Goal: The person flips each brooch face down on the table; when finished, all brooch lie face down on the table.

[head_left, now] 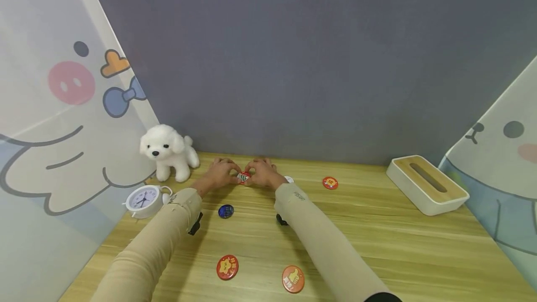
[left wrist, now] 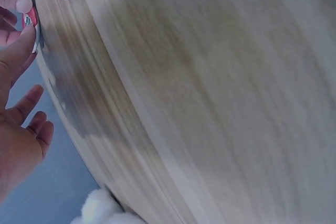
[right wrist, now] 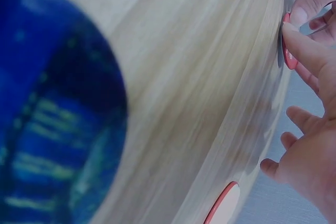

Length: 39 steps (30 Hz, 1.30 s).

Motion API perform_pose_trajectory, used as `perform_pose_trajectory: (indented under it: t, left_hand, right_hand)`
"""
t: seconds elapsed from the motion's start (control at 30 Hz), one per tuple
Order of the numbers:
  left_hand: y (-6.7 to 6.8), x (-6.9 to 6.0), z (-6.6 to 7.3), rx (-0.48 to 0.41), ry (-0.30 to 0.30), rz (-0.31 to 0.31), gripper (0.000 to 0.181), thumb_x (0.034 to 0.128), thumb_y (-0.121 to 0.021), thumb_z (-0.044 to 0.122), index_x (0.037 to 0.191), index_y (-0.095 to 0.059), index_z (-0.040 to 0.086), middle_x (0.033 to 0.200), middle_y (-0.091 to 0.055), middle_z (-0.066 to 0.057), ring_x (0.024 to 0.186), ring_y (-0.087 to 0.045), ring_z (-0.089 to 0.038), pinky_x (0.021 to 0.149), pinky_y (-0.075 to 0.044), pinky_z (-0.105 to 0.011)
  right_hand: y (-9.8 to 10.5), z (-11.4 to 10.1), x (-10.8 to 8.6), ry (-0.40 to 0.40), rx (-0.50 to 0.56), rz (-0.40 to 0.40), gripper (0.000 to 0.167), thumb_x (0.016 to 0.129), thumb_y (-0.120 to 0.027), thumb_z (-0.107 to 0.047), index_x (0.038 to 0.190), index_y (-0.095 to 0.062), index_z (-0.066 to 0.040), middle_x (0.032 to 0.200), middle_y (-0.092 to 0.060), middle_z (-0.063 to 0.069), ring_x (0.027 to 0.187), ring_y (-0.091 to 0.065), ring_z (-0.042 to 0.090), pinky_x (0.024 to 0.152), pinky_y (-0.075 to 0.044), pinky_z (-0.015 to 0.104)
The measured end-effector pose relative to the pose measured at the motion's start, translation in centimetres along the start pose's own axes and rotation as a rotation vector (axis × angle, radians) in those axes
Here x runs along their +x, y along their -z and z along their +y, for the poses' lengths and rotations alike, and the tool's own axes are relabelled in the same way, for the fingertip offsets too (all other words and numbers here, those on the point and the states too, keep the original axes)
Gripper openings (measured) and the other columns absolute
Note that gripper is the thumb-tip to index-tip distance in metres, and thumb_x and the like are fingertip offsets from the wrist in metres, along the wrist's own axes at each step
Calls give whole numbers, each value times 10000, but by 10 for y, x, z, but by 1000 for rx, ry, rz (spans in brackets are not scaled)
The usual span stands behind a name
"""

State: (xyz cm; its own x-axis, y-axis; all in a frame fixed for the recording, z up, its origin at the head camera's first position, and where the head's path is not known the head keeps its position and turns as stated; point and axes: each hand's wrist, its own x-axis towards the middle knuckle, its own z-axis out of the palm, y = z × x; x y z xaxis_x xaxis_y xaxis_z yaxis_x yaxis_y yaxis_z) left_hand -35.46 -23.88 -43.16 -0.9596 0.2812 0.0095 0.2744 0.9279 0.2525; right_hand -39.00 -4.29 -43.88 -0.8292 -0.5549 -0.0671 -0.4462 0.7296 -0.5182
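Near the counter's (head_left: 402,241) back edge, a left hand (head_left: 220,173) and right hand (head_left: 264,173) hold a red badge (head_left: 243,178) between them, each grip closed on its rim; a blue badge (head_left: 226,211) lies nearer the front.

1 red badge (head_left: 243,178), wht/grn print, face up, nr back of tbl (head_left: 398,236)

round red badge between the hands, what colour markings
White and green on the red badge, clearest in the head view.
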Motion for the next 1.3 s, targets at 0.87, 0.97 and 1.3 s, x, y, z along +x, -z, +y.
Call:
perform_pose_trajectory:
  t: [0.87, 0.97, 1.3]
  left_hand:
    - [-1, -1, 4, -9, -19, 36, 196, 877, -774, 325, 895, -748, 131, 1404, -563, -195, 1316, -403, -486, 1040, -339, -672]
    - [-1, -1, 4, -6, -36, 45, 185, 881, -773, 305, 894, -752, 122, 1392, -573, -202, 1298, -417, -483, 1027, -350, -666]
    - [0, 0, 1, 6, -77, 69, 179, 879, -774, 295, 859, -725, 125, 1358, -597, -203, 1276, -460, -464, 1019, -371, -638]
  right_hand:
    - [3, -8, 0, -13, 38, 55, 120, 866, -771, -238, 962, -701, -227, 1599, -374, 80, 1492, -201, 394, 1172, -177, 638]
    - [3, -9, 0, -27, 31, 55, 99, 869, -769, -238, 945, -708, -229, 1597, -377, 71, 1491, -206, 389, 1167, -189, 635]
    - [6, -11, -1, -6, 47, 62, 82, 877, -774, -254, 933, -720, -229, 1589, -386, 87, 1493, -206, 387, 1172, -183, 642]
